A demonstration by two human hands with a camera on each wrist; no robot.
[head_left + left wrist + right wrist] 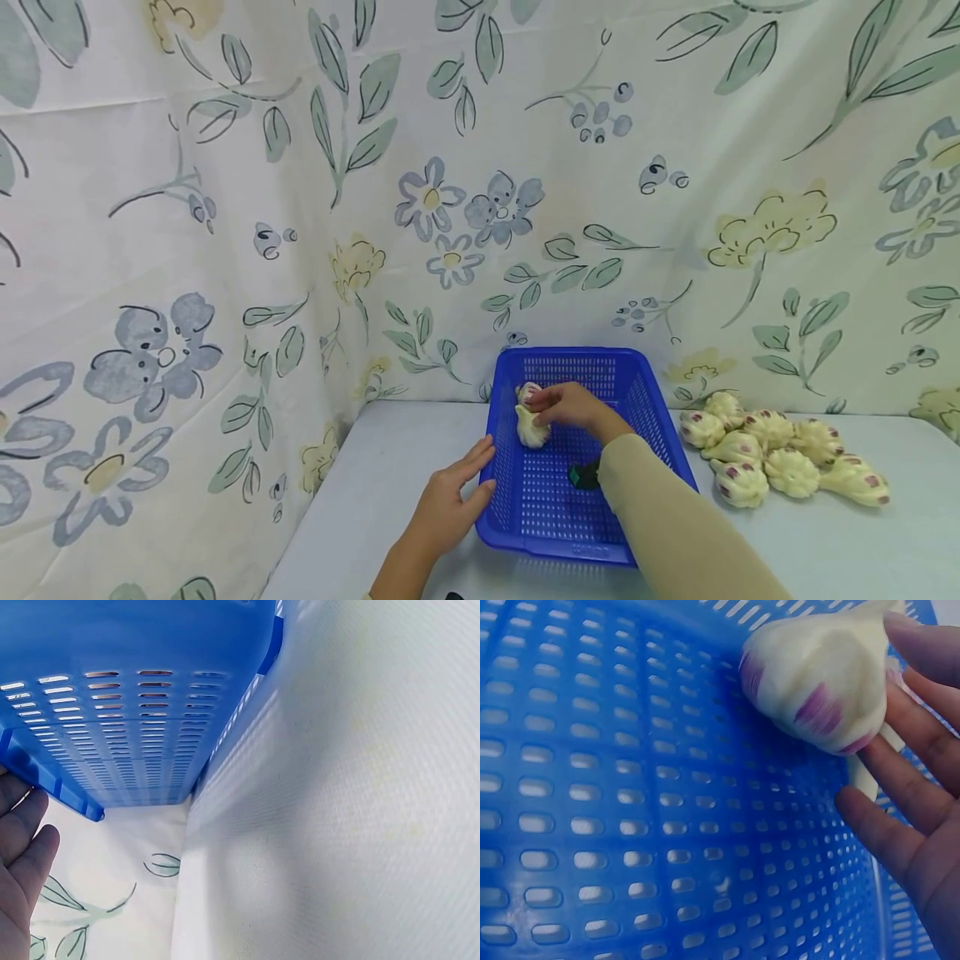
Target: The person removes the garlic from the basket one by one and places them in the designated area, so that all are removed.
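Inside the blue plastic basket [558,533], my right hand [576,408] is at a garlic bulb [532,429] near the left wall. The right wrist view shows this bulb [817,682], white with purple patches, its neck between my thumb and fingers. Just behind it in the head view lies a second garlic bulb [529,390], partly covered by my fingertips. My left hand [450,504] touches the basket's left rim, fingers extended. From the left wrist view, those fingers [30,859] lie along the slotted basket's edge.
Several garlic bulbs [793,473] lie heaped on the white table [915,517] right of the basket. A floral cloth [450,333] hangs behind and to the left. Next to my right sleeve, a small dark and green object [581,477] shows over the basket floor.
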